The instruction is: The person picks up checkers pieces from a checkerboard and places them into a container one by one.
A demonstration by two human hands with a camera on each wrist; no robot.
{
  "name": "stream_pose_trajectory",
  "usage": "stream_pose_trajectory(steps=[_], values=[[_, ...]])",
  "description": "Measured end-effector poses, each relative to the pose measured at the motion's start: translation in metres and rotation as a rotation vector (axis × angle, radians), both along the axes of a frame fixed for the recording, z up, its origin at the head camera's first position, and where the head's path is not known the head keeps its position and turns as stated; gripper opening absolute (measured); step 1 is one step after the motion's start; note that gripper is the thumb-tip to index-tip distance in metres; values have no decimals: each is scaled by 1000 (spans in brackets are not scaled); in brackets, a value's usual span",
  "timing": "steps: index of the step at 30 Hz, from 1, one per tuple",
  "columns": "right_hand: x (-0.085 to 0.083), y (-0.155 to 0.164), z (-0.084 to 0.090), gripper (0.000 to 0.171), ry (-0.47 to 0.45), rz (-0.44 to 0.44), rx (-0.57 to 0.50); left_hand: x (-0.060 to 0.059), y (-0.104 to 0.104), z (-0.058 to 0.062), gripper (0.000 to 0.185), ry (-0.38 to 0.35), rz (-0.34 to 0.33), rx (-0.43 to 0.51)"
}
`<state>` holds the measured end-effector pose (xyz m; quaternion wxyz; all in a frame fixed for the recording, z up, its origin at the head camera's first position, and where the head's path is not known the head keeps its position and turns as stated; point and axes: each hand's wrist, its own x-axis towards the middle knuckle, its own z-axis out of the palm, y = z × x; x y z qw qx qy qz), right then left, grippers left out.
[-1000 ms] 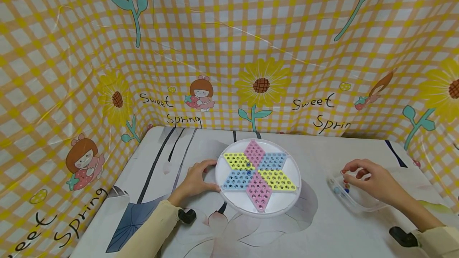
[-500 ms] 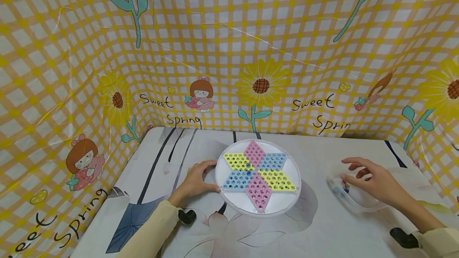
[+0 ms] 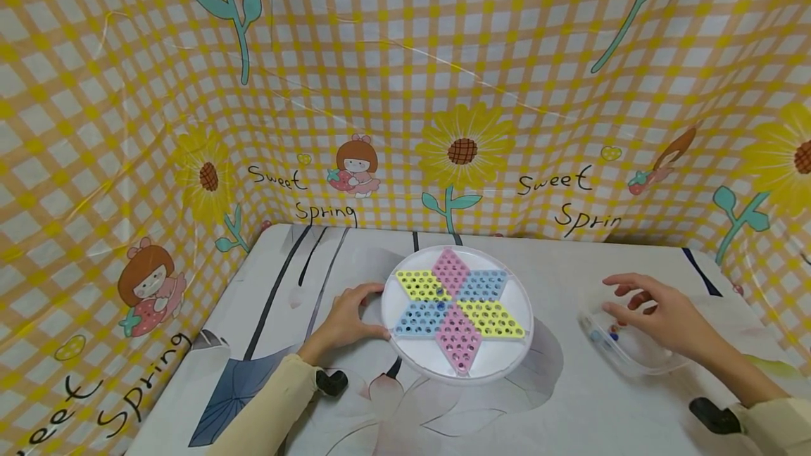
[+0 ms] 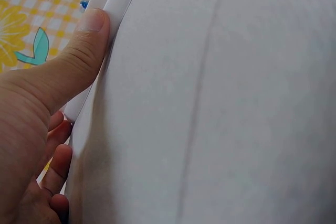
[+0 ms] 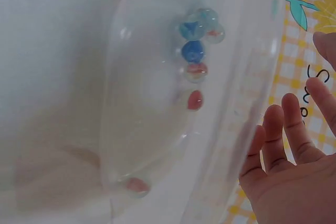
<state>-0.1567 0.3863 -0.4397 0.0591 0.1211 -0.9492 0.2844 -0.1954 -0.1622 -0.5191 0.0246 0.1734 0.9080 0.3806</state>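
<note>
A round white plastic game board (image 3: 457,364) with a six-pointed star of pink, yellow and blue perforated diamonds lies flat at the middle of the table, a few small marbles (image 3: 438,294) seated in holes near its centre. The left hand (image 3: 345,319) rests at the board's left edge; in the left wrist view its thumb (image 4: 79,56) presses along the white rim (image 4: 113,3) while the other fingers curl beneath, so the hand grips the rim. Well apart to the right lies a shallow clear plastic tray (image 3: 624,361) holding several glass marbles (image 5: 194,51), blue and red-flecked, clustered near one wall. The right hand (image 3: 659,315) hovers over the tray's far side, fingers (image 5: 294,124) spread and relaxed, holding nothing and clear of the marbles. The table (image 3: 570,414) bears a white cloth printed with grey and blue leaf shapes. A yellow checked backdrop (image 3: 405,55) with sunflowers, cartoon girls and the words "Sweet Spring" encloses three sides.
</note>
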Motion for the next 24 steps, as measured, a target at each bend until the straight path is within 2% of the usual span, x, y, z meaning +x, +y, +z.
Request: stream_pose_trajectory(steps=[14,24], values=[[-11,-19,13,44,100,62,-16,-1,0,-1,90,2,10,2],[-20,-39,23,39,147,108,-15,1,1,5,90,1,0,15]])
